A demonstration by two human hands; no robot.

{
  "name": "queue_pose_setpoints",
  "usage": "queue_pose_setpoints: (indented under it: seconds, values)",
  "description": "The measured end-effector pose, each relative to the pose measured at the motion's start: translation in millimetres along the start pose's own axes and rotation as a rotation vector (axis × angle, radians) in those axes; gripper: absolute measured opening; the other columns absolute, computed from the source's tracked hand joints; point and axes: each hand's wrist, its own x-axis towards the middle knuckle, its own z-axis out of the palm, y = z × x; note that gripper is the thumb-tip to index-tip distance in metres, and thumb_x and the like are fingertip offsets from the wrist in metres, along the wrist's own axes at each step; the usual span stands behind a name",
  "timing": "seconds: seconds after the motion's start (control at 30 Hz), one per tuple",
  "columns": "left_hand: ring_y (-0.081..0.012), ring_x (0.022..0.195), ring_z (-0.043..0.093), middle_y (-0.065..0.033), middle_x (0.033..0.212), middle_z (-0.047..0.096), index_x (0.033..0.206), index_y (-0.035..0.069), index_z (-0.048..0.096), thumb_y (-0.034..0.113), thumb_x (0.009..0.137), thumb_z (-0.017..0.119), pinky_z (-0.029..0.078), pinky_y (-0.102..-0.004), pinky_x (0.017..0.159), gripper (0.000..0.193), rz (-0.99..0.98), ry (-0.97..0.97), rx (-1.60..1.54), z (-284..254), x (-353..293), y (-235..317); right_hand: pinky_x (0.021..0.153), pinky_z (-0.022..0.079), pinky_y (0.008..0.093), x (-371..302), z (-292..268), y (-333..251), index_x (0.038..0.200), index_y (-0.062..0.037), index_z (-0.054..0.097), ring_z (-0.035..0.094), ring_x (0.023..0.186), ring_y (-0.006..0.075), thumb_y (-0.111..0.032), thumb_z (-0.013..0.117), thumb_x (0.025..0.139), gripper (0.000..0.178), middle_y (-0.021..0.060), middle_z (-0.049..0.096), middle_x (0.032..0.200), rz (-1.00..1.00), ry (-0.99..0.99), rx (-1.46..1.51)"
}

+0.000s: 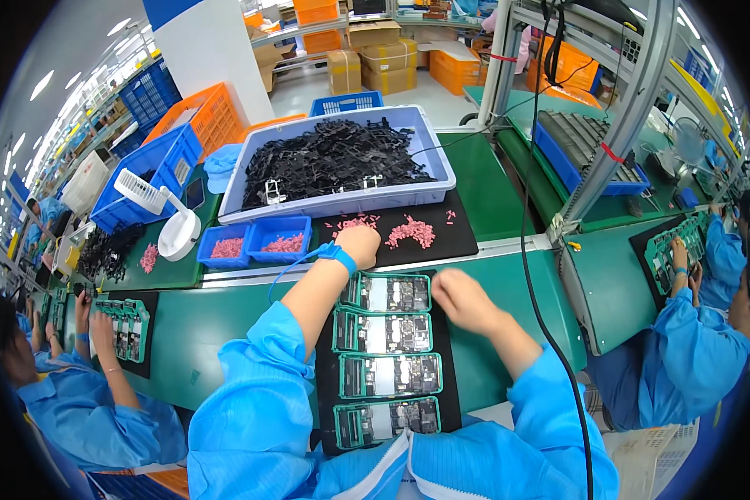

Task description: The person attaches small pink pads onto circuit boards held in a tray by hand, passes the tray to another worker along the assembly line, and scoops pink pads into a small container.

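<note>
My left hand (pixel 360 247), with a blue strap at its wrist, reaches to the edge of a small pile of pink pieces (pixel 354 222) on a black mat. It looks closed; its fingertips are hidden behind the hand. Beside the right edge of the farthest phone assembly (pixel 402 293), my right hand (pixel 467 298) has its fingers curled together. Whatever it may hold is too small to tell. Several such assemblies, each with a circuit board in a green frame, lie in a column on a black mat (pixel 328 429). Another pink pile (pixel 410 232) lies right of my left hand.
Two blue trays (pixel 280 239) of pink pieces stand left of the piles. Behind is a large pale bin (pixel 432 193) heaped with black parts. A white fan (pixel 177 235) stands at left. A black cable (pixel 529 275) hangs on my right. People work on both sides.
</note>
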Motion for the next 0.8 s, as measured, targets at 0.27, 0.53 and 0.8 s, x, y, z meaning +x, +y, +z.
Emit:
queue_pose_setpoints:
  seconds: [0.27, 0.53, 0.8]
  values:
    - [-0.0325, 0.075, 0.064, -0.0156, 0.075, 0.066, 0.07, 0.005, 0.067, 0.009, 0.07, 0.06, 0.052, -0.0421, 0.07, 0.008, 0.04, 0.259, -0.26, -7, -19, 12, 0.078, 0.042, 0.0331, -84, 10, -68, 0.088, -0.011, 0.058, 0.056, 0.101, 0.0186, -0.01, 0.061, 0.074, 0.014, 0.0003, 0.064, 0.104, -0.319, -0.152, -0.115]
    - [-0.0311, 0.074, 0.061, -0.0134, 0.075, 0.062, 0.072, 0.004, 0.065, 0.009, 0.072, 0.063, 0.05, -0.0395, 0.067, 0.005, 0.39, 0.363, -0.5, -43, -101, 71, 0.079, 0.042, 0.0335, -95, 17, -67, 0.089, -0.0101, 0.058, 0.056, 0.099, 0.0189, -0.01, 0.056, 0.077, 0.012, 0.0012, 0.064, 0.102, -0.32, -0.173, -0.246]
    - [-0.0315, 0.077, 0.061, -0.0126, 0.077, 0.061, 0.077, 0.003, 0.065, 0.009, 0.074, 0.064, 0.05, -0.0395, 0.071, 0.007, 0.525, 0.174, -0.586, -17, -162, 105, 0.068, 0.044, 0.039, -104, 15, -61, 0.08, -0.0033, 0.054, 0.053, 0.08, 0.0315, 0.001, 0.063, 0.074, 0.011, 0.0113, 0.056, 0.082, -0.009, 0.214, -0.113]
